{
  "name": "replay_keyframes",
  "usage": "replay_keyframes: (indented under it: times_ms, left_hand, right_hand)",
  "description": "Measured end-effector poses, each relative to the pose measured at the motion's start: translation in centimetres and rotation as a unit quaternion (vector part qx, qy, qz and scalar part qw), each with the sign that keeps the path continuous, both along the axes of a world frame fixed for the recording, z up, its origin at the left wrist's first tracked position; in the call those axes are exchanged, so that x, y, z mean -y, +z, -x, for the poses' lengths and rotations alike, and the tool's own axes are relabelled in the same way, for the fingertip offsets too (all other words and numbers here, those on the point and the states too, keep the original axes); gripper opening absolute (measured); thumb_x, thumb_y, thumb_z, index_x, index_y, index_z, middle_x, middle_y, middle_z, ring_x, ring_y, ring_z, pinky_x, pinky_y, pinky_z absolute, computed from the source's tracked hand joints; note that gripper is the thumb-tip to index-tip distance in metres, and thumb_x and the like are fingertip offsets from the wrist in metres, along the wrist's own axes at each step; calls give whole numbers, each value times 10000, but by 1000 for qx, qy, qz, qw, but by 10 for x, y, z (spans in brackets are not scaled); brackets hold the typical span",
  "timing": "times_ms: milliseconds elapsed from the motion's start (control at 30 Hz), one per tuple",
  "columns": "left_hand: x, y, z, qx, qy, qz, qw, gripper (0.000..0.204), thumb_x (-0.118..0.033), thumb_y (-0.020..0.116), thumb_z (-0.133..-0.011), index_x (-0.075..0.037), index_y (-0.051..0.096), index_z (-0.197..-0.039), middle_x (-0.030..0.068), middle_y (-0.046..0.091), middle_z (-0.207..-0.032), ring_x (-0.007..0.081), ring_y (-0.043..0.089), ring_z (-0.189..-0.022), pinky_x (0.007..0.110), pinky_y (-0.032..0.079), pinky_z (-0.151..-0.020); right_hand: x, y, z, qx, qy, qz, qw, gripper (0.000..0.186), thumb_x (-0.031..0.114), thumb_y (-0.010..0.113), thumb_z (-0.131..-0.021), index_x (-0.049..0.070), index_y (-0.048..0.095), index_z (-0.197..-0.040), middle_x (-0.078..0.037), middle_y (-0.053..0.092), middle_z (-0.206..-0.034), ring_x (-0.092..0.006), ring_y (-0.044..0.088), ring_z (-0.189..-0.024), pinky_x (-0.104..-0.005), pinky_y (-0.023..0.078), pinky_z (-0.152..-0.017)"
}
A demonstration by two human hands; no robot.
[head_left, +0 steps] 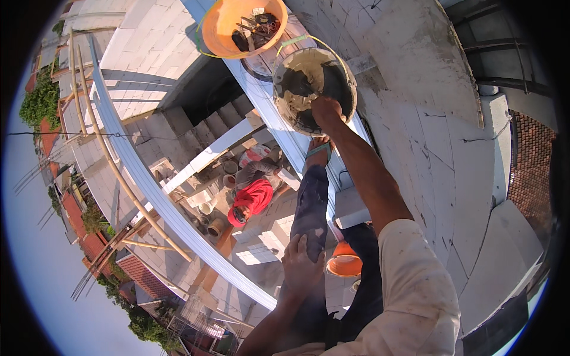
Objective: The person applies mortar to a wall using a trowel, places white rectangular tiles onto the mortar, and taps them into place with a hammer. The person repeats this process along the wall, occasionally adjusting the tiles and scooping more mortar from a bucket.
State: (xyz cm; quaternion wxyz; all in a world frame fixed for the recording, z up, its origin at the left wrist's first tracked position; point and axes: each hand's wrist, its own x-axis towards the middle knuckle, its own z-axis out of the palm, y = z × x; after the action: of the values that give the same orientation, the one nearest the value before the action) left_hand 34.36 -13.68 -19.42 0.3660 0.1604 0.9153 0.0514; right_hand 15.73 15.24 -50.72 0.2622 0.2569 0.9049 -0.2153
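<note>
- Orange bowl (221, 26) holding a jumble of dark tools (261, 29)
- Person in a red head covering (255, 199), bent over on the level below
- Concrete stairs (205, 132)
- Long bamboo poles (153, 216), sloping at left
- Orange bucket (344, 264), lower centre
- Green trees (40, 105), far left
- Brown tiled roof (531, 172), far right

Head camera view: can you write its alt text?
A person's right hand reaches into a round, dirty bucket of grey paste, while their left hand rests on a dark-trousered leg. An orange round basin of dark items stands beyond; below, a co-worker wears a red head covering.
</note>
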Motion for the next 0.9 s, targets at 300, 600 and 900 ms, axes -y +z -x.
replay_keyframes:
  times_ms: [300, 600, 900]
  left_hand:
    - [-2, -1, -4, -21, -48, -9, 999, 717, -372, 807, -811, -22, 568, -1389, 192, 559, -1401, 393, 547, -1292, 494, 459, -1081]
    - [16, -9, 2, -20, -97, -21, 995, 785, -462, 789, -844, -17, 520, -1431, 215, 542, -1423, 422, 527, -1318, 499, 446, -1102]
    - [-51, 66, 28, 134, -275, -99, 947, 696, -339, 682, -907, 90, 512, -1427, 319, 599, -1335, 452, 582, -1251, 468, 436, -1118]
  right_hand:
    - [-31, 46, -112, -96, -91, 185, 974, 559, 443, 715, -826, 4, 731, -1171, -268, 739, -1045, -406, 721, -1038, -450, 573, -934]
    - [8, 263, -183, -284, -246, 171, 911, 412, 431, 741, -869, 46, 763, -1012, -218, 727, -826, -402, 726, -799, -448, 593, -747]
    - [76, 517, -479, -290, -471, 55, 831, 390, 381, 753, -882, 45, 702, -1073, -192, 721, -948, -399, 707, -912, -471, 567, -787]
